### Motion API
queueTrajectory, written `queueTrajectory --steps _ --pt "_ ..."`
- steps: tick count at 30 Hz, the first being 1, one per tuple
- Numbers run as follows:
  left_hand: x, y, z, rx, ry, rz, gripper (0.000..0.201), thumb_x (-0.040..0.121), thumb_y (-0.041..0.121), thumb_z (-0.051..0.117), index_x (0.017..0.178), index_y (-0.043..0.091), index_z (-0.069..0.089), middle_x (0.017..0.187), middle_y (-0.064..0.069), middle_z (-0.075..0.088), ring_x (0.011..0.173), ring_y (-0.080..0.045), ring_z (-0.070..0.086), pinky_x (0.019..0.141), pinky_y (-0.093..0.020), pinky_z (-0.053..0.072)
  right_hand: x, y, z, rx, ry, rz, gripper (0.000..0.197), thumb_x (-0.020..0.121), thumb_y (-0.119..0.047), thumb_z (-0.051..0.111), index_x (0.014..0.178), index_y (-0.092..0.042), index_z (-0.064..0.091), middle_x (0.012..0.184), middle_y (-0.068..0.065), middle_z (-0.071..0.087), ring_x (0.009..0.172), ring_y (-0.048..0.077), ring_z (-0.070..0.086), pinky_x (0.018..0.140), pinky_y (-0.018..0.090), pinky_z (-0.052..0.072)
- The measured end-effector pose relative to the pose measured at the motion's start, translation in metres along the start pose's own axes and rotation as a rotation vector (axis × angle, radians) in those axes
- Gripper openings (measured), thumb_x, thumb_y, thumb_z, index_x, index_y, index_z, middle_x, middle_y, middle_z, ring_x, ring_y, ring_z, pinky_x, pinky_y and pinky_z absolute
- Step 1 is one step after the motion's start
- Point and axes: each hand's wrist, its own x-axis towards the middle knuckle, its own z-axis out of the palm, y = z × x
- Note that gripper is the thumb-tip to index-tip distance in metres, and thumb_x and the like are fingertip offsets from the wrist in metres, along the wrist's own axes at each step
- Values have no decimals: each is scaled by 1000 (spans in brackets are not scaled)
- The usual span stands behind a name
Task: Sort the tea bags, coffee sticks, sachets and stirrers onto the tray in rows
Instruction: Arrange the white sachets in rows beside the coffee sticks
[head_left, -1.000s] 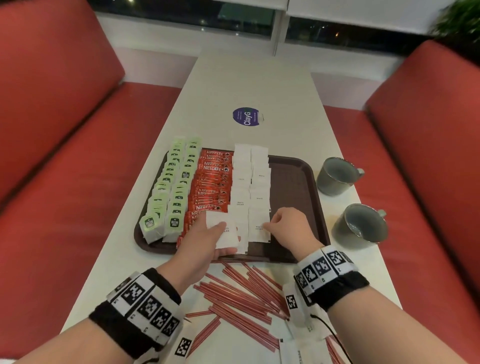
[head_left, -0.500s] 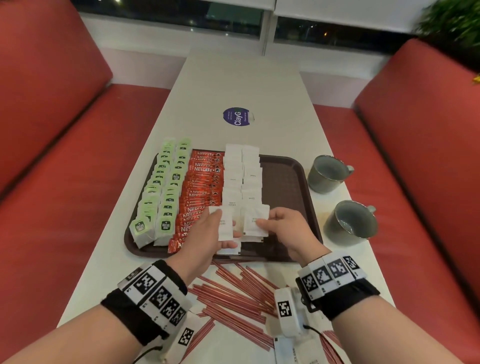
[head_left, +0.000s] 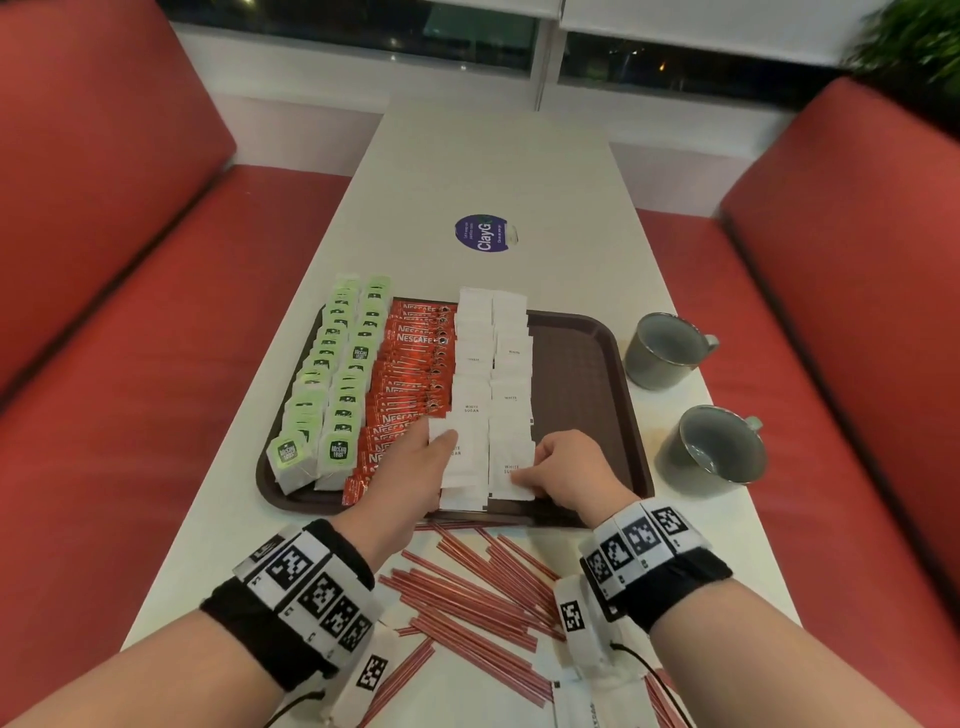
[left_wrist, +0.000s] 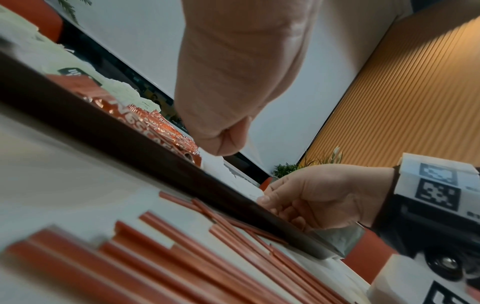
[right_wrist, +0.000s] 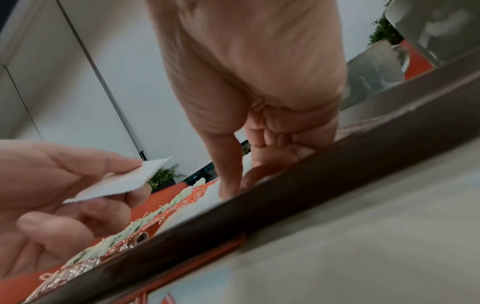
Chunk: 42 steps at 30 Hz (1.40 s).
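On the brown tray (head_left: 576, 384) lie two rows of green tea bags (head_left: 337, 395), a row of red coffee sticks (head_left: 415, 364) and two rows of white sugar sachets (head_left: 475, 364). My left hand (head_left: 447, 441) hovers over the near end of the left sachet row. It pinches one white sachet (head_left: 438, 427) (right_wrist: 122, 181) between thumb and fingers. My right hand (head_left: 535, 470) is low on the tray, thumb and curled fingers pinching the near right edge of a sachet (head_left: 509, 457) that lies at the near end of the right row. Red stirrers (head_left: 478, 597) lie loose on the table before the tray.
Two grey cups (head_left: 665, 348) (head_left: 711, 452) stand right of the tray. A round blue sticker (head_left: 482, 233) is on the table beyond it. More white sachets (head_left: 587, 701) lie under my right wrist. Red bench seats flank the table. The tray's right third is bare.
My right hand has brought its sachet down from beside the left hand onto the near end of the right sachet row. The left hand still holds its sachet, a little farther forward.
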Motion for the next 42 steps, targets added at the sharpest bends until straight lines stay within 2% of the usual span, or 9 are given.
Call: queueTrajectory --steps 6,9,13,16,19,24,32,37,42 --pt "-1 4 6 129 -31 62 18 99 27 44 108 25 59 93 1 60 75 -14 48 61 -28 42 -16 -9 0 108 117 -244 22 86 -38 65 96 -18 63 89 -5 62 81 8 56 62 16 39" --pt "-2 7 13 161 -90 89 19 99 25 45 110 25 60 105 -1 64 82 -16 55 58 -26 45 -24 -14 3 143 17 -324 16 83 -27 70 81 -13 63 72 -2 61 65 9 52 62 22 42" --pt "-4 11 15 178 -62 100 17 97 25 51 112 22 56 106 -2 58 86 -15 54 66 -28 52 -19 -3 -1 221 59 -251 18 80 -18 73 82 -2 66 82 13 70 75 26 64 77 40 53" --pt "-5 10 6 147 -6 96 16 95 24 56 111 23 54 100 2 54 87 -13 53 68 -28 50 -14 8 -6 151 9 -139 16 82 -18 72 76 -6 64 77 5 68 72 19 63 66 31 53" --pt "-6 5 -4 113 24 94 15 93 21 58 108 21 56 100 -1 56 84 -15 54 68 -31 49 -13 12 -6 33 -27 -85 28 84 -19 71 63 -16 53 67 -4 56 61 8 50 54 19 37" --pt "-13 -3 -13 84 58 81 9 92 17 59 98 24 59 100 -1 60 85 -14 55 68 -29 49 -6 11 3 -90 4 -76 33 80 -23 74 59 -16 50 66 -2 54 63 11 51 55 21 38" --pt "-33 -6 -12 147 37 108 8 91 18 60 95 24 60 100 -3 61 86 -17 58 66 -29 49 -24 7 2 -288 71 -127 27 84 -36 67 74 -14 55 71 -3 53 73 16 55 54 24 36" --pt "-52 -3 1 396 -106 217 6 89 21 63 93 25 65 96 1 65 88 -15 60 76 -31 52 -89 35 -37 -92 222 -292 17 86 -35 65 78 -20 60 71 -11 55 67 3 49 53 18 32" --pt "-75 -6 34 773 -389 305 8 85 29 67 93 27 69 86 13 63 80 -2 59 65 -15 43 -146 107 -45 -10 206 -172 12 79 -26 74 77 -26 61 69 -8 60 65 7 54 57 17 36"
